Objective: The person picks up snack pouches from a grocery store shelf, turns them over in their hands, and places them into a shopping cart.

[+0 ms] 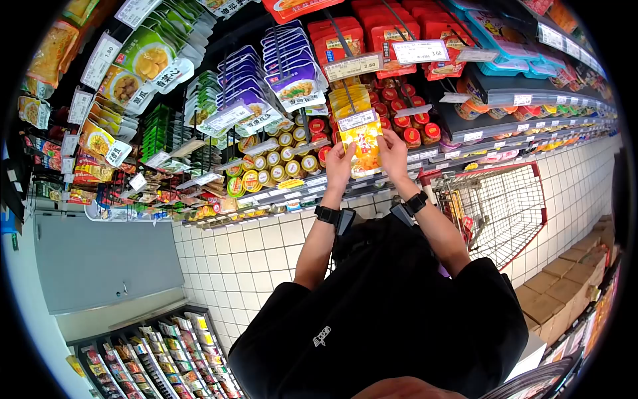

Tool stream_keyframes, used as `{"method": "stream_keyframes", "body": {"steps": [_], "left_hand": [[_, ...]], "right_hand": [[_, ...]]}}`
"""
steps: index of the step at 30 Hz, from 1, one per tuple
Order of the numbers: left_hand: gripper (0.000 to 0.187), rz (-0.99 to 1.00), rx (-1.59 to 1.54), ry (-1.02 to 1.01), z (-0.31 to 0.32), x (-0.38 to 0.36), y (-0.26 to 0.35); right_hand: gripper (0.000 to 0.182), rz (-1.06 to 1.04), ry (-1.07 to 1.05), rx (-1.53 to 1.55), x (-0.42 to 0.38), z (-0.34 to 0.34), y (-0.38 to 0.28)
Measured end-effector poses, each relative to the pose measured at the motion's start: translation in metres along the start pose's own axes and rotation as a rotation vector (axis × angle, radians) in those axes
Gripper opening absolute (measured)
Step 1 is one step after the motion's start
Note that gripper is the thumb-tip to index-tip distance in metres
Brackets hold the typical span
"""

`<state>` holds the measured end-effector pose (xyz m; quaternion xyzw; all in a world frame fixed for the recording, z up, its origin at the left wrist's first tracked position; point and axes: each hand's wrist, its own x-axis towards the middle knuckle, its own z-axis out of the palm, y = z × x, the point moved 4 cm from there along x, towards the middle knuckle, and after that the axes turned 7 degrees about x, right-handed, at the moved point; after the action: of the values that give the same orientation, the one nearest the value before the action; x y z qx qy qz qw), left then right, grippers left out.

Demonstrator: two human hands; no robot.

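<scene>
A yellow packet (365,147) with red and white print is at the front of a hanging row of yellow packets, beneath a price tag (357,120). My left hand (339,163) has its fingers closed on the packet's left edge. On the right edge, my right hand (392,154) pinches the same packet between thumb and fingers. Both wrists wear black bands. Red-lidded jars (412,137) stand behind and to the right of the packet, and yellow-lidded jars (292,168) are to its left.
Purple packets (292,80) and red packets (335,50) hang above on hooks. A shopping cart (541,225) with a red rim is at the right. Cardboard boxes (565,290) lie at the lower right, and a grey cabinet (106,259) stands at the left.
</scene>
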<state>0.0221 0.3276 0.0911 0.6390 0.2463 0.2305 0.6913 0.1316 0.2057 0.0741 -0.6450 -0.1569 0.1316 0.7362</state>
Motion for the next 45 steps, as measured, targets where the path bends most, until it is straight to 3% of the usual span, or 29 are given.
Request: {"method": "stream_keyframes", "body": {"steps": [10,24,26,31,33,34,35,37,38,41,45], "left_hand": [[0.025,-0.169,-0.013,-0.309,0.019,-0.016,-0.004],[0.027,-0.185,-0.044,-0.429,0.046,-0.030,0.030],[0.027,-0.181,-0.033,-0.423,0.047,-0.032,0.033],[0.027,-0.130,0.062,-0.382,0.055,-0.043,0.049],[0.027,-0.143,0.008,-0.379,0.062,-0.045,0.039],[0.028,-0.086,0.028,-0.376,0.065,-0.045,0.037],[0.028,-0.029,0.048,-0.373,0.065,-0.045,0.036],[0.028,0.030,0.083,-0.385,0.067,-0.046,0.043],[0.029,0.087,0.117,-0.397,0.068,-0.047,0.047],[0.031,0.215,0.285,-0.411,0.068,-0.050,0.058],[0.041,0.380,0.478,-0.394,0.067,-0.054,0.069]], "right_hand": [[0.022,0.100,0.014,0.162,-0.033,-0.049,-0.014],[0.027,-0.042,0.130,0.115,-0.057,-0.075,-0.084],[0.032,-0.258,0.084,-0.291,-0.062,-0.073,-0.108],[0.039,-0.287,-0.017,-0.418,-0.066,-0.061,-0.100],[0.047,-0.194,-0.053,-0.290,-0.064,-0.056,-0.084],[0.049,-0.069,-0.116,-0.252,-0.066,-0.058,-0.081],[0.049,-0.070,-0.116,-0.251,-0.066,-0.057,-0.081],[0.046,0.153,-0.152,0.213,-0.067,-0.057,-0.074],[0.046,0.154,-0.152,0.213,-0.068,-0.059,-0.074],[0.046,0.485,-0.213,0.931,-0.078,-0.058,-0.067],[0.045,0.535,-0.173,0.958,-0.083,-0.059,-0.067]]}}
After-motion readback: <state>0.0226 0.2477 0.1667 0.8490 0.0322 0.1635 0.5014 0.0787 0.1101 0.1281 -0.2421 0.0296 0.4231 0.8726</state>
